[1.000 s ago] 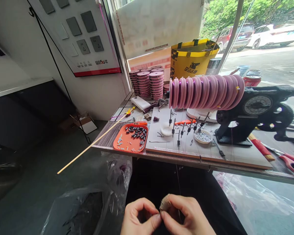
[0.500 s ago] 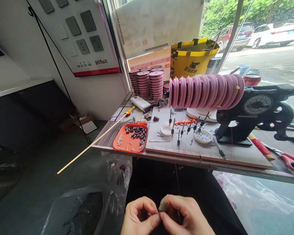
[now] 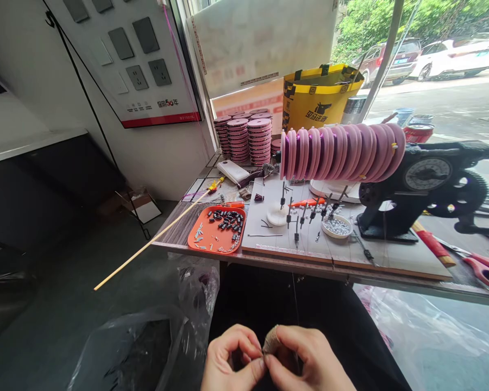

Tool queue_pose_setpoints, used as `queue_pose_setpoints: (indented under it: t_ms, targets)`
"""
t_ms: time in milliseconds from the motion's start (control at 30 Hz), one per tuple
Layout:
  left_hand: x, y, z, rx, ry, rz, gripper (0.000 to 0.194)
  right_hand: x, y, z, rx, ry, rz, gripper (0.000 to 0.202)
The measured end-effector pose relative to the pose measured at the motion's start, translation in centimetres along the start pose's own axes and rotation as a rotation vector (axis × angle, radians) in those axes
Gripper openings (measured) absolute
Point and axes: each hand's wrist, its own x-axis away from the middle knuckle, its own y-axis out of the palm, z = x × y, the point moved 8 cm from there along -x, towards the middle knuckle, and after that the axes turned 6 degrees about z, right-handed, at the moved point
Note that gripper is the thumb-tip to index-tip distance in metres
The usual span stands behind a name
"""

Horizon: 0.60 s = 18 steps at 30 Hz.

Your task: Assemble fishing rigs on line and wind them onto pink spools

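Note:
My left hand and my right hand meet low in front of my dark-trousered lap, thumbs and forefingers pinched together at one spot. A thin fishing line drops from the table's front edge into my right hand. Both pinches seem to be on this line, but the fingertips hide the exact piece. Tan tape wraps my right forefinger. Above them on a pale board, several dark sinkers with stems stand or lie beside a white dish of small silvery beads.
Pink spools sit in a row on a black hand-cranked winder. An orange tray holds black and metal parts. A wooden stick juts past the table's left edge. Pink-handled scissors lie right; spool stacks and a yellow bag stand behind.
Both hands stay pinched together at nearly the same place, with only a slight shift of the fingers. The view moves a little; nothing on the table has visibly changed.

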Motion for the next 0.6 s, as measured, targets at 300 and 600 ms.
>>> queue_pose_setpoints:
  t_ms: [300, 600]
  targets:
    - [0.0, -0.1, 0.2, -0.072, 0.049, -0.001, 0.022, 0.1, 0.0, 0.1, 0.127, -0.056, -0.009, 0.008]
    - [0.5, -0.3, 1.8, -0.328, 0.275, 0.041, 0.015, 0.3, 0.1, -0.4, 0.245, -0.158, 0.018, 0.010]
